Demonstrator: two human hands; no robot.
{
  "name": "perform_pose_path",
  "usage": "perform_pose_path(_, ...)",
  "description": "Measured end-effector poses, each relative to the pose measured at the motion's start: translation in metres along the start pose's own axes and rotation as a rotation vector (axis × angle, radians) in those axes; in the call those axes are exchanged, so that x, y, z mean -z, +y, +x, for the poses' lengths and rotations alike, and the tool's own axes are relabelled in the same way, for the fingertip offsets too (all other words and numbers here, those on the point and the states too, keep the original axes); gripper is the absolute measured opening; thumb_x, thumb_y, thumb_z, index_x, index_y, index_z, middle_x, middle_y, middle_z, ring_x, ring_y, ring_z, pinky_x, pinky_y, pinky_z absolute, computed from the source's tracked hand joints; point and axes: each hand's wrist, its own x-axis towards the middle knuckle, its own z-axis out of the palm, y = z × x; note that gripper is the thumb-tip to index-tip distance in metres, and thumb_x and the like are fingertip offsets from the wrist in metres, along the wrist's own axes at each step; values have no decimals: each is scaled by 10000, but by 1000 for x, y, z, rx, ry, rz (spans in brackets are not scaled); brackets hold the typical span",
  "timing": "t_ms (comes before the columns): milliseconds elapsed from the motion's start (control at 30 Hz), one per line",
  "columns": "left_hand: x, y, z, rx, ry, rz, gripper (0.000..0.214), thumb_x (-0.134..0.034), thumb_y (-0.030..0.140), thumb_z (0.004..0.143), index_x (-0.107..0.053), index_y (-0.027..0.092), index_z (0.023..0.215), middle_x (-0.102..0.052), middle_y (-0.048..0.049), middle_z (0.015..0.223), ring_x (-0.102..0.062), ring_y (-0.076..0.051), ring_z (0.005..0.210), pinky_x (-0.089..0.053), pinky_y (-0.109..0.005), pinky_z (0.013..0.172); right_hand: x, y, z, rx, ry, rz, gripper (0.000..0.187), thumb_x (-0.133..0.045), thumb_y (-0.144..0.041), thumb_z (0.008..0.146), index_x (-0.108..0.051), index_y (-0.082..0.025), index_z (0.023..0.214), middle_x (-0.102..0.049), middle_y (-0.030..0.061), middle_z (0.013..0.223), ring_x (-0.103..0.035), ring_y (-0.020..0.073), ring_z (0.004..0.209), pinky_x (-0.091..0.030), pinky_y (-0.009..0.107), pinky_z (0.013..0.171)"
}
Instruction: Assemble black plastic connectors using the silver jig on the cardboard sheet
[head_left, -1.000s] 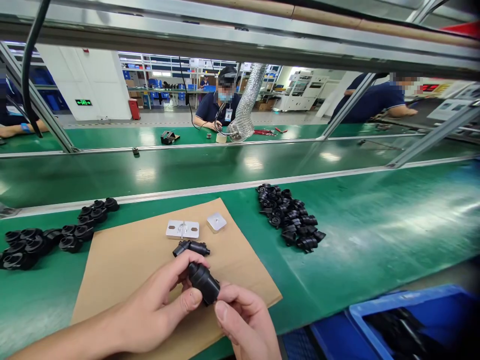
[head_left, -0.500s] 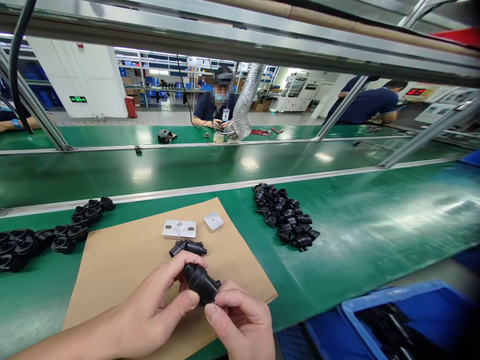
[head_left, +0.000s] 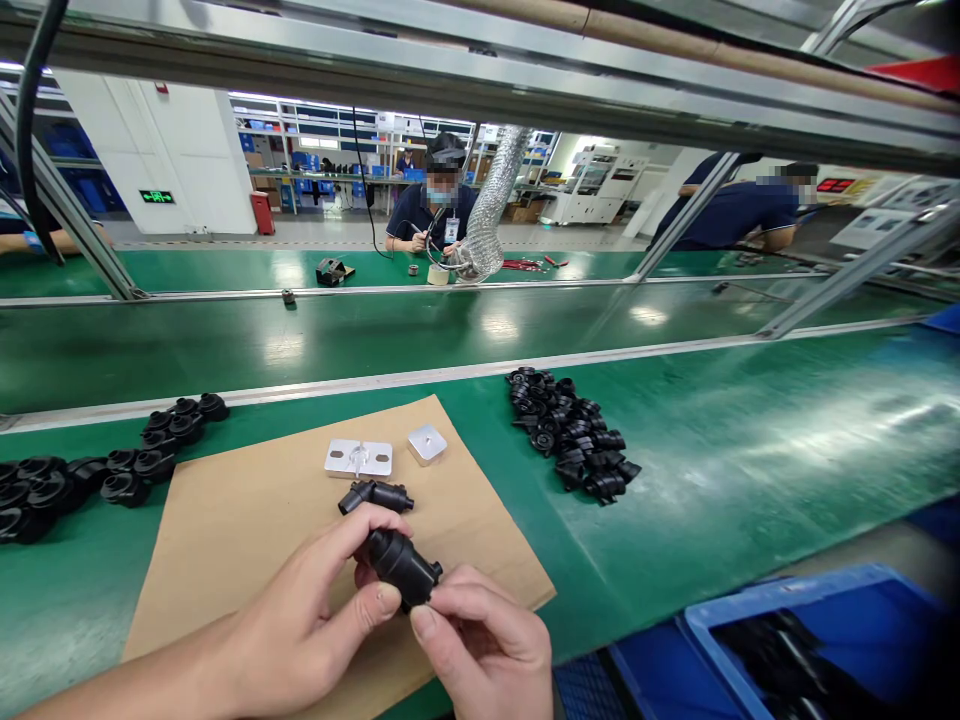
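A black cylindrical plastic part (head_left: 403, 565) with a stepped body is held between both hands above the brown cardboard sheet (head_left: 247, 540). My left hand (head_left: 315, 620) closes around its upper left end, thumb along the near side. With thumb and forefinger my right hand (head_left: 487, 635) pinches its lower right end; the fingertips partly hide that end. Just beyond the hands lies another black part, an angled tube-like piece (head_left: 379, 496). Farther back on the cardboard are a silver metal block with slots (head_left: 358, 458) and a smaller square metal block (head_left: 427, 444).
Black round parts (head_left: 154, 465) lie in rows at left. A pile of small black parts (head_left: 574, 435) sits right of the cardboard on the green table (head_left: 697, 440). A blue bin (head_left: 697, 620) holds dark parts at lower right. A co-worker (head_left: 442, 205) sits across the line.
My hands and the held part have hardly moved. On the belt beyond, a small dark object has shifted slightly right. The co-worker opposite has moved their hands.
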Motion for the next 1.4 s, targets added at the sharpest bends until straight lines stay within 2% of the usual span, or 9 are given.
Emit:
perform_pose_path(233,5,8,7,138,-33,-253,435,-589,608,1030,-588,192,1159,-606,-42,1027,-546,-166,949,-444,-257,817,0,-4,2,103,9,-86,262,-669,-57,939,-727,-245,1112,-642,11,793,-590,161,657,-469,252,564)
perform_pose_path(400,1,3,15,256,-102,-543,516,-652,660,969,-581,149,951,-500,6,794,-423,-74,599,-331,-195,513,1,-6,3,185,42,-240,381,-665,-32,940,-710,-237,1258,-665,14,797,-608,155,628,-481,253,547)
perform_pose_path(500,-3,1,19,356,-92,-667,538,-667,673,952,-583,147,878,-391,52,682,-250,-40,474,-264,-179,409,2,-6,4,166,3,-244,331,-670,-49,946,-741,-241,1206,-654,3,757,-587,149,600,-466,251,534)
perform_pose_path(700,-11,4,15,477,-24,-724,541,-682,688,938,-529,180,833,-232,114,554,-140,-34,402,-159,-161,350,1,-9,7,59,40,-207,185,-683,-117,968,-791,-226,1071,-633,4,695,-569,150,569,-443,249,512)
perform_pose_path(900,-13,11,11,497,13,-649,558,-662,707,942,-523,178,837,-275,120,525,-150,-30,400,-162,-145,357,1,-8,6,-36,29,-185,119,-684,-194,987,-801,-213,987,-636,14,677,-589,159,570,-460,256,530)
perform_pose_path(1033,-16,8,10,580,8,-649,621,-654,790,891,-495,193,829,-273,133,492,-138,-36,378,-184,-153,339,4,-7,6,-127,25,-132,145,-663,-242,1018,-796,-201,981,-658,22,680,-610,161,587,-489,236,543)
perform_pose_path(1100,-18,5,11,593,-46,-635,653,-615,828,887,-475,194,822,-329,121,487,-229,-35,349,-207,-155,347,4,-5,6,-154,36,-131,157,-664,-258,1024,-790,-197,953,-677,25,694,-629,161,596,-505,221,545)
perform_pose_path(1233,-21,0,17,494,-92,-641,646,-569,810,928,-498,171,869,-515,61,580,-510,-59,431,-352,-137,446,3,-3,6,-109,69,-233,130,-703,-246,990,-787,-201,901,-716,34,746,-660,168,621,-524,211,555)
perform_pose_path(1400,-24,-2,18,662,-115,-775,725,-556,885,852,-540,164,785,-448,43,402,-457,-99,306,-274,-152,341,4,-5,8,-153,14,-219,170,-675,-269,1017,-784,-193,911,-661,16,658,-621,156,570,-506,216,540)
